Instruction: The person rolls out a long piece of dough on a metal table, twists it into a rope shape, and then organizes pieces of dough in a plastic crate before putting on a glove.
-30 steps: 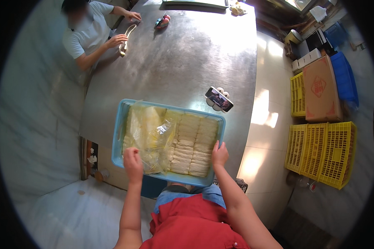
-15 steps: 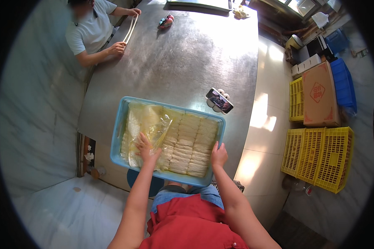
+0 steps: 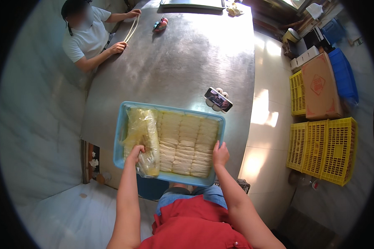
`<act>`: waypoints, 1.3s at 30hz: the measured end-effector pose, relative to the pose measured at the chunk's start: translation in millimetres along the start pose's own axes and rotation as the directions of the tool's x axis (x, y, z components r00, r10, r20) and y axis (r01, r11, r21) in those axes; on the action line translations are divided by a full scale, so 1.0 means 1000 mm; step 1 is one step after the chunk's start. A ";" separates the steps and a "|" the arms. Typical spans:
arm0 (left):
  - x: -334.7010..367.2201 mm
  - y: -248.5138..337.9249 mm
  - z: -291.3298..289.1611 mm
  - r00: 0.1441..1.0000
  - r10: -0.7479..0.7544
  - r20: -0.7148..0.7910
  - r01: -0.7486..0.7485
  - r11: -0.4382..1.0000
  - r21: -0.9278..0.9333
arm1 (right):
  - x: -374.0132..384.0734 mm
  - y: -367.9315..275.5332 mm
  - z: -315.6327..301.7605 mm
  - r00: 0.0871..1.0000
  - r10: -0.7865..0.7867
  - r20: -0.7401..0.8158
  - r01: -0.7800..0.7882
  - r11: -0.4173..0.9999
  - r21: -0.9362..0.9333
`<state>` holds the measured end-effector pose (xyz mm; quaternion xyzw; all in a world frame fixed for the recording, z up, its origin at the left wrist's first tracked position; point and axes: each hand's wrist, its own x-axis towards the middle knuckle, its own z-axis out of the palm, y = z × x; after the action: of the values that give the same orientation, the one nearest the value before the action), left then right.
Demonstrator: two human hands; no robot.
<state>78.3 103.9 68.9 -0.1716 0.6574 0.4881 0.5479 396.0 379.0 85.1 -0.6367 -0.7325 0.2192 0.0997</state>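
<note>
A light-blue rectangular tub rests at the near edge of the metal table, filled with rows of pale, oily dough pieces. Clear yellowish plastic film lies bunched over the tub's left part. My left hand is closed on the film near the tub's front left. Dough in the middle and on the right is uncovered, while the film hides the left rows. My right hand grips the tub's right rim, thumb up and fingers partly hidden.
Beyond the tub, a phone on a stand sits on the metal table. Across at far left, a person holds a long dough strip. A small red-and-blue object and a tray lie farther back. Yellow crates stand right.
My left hand has drawn the film leftward and closed on it, uncovering more dough in the middle. My right hand stays on the tub's rim.
</note>
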 end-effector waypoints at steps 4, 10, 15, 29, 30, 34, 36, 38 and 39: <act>0.024 -0.032 -0.020 0.973 0.155 -0.171 -0.146 0.987 0.066 | 0.000 -0.005 -0.001 0.999 -0.044 0.024 0.043 0.999 0.017; -0.059 -0.014 0.083 0.194 0.959 -0.206 0.130 0.183 0.974 | 0.003 0.006 0.002 1.000 -0.019 0.012 0.018 1.000 0.025; -0.070 -0.031 0.125 0.515 0.809 -0.283 0.013 0.323 0.946 | 0.002 0.004 0.002 0.999 -0.025 0.022 0.025 0.999 0.023; -0.027 0.008 0.002 0.857 0.422 -0.297 -0.318 0.885 0.339 | 0.000 0.001 0.004 0.999 -0.023 -0.024 0.021 0.998 -0.057; -0.030 0.012 0.000 0.875 0.385 -0.293 -0.300 0.907 0.296 | 0.000 0.001 0.004 0.999 -0.024 -0.032 0.022 0.998 -0.055; -0.028 0.007 0.010 0.997 0.018 0.077 -0.005 0.986 -0.166 | 0.001 0.003 0.003 0.999 -0.022 -0.044 0.020 0.998 -0.058; 0.002 -0.027 -0.004 0.999 0.051 0.005 -0.050 0.992 -0.115 | 0.000 -0.002 0.001 0.999 -0.042 -0.026 0.040 0.998 -0.055; 0.013 -0.042 0.006 0.961 0.180 -0.209 -0.171 0.983 0.059 | 0.001 -0.001 0.001 0.999 -0.047 -0.017 0.045 0.997 -0.057; 0.008 -0.041 0.027 0.886 0.365 -0.286 -0.352 0.931 0.099 | 0.001 0.000 0.002 0.999 -0.042 -0.018 0.041 0.998 -0.055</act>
<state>121.7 110.4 45.0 -0.1069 0.7639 0.5343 0.3458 395.3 379.6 83.1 -0.6260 -0.7502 0.1910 0.0941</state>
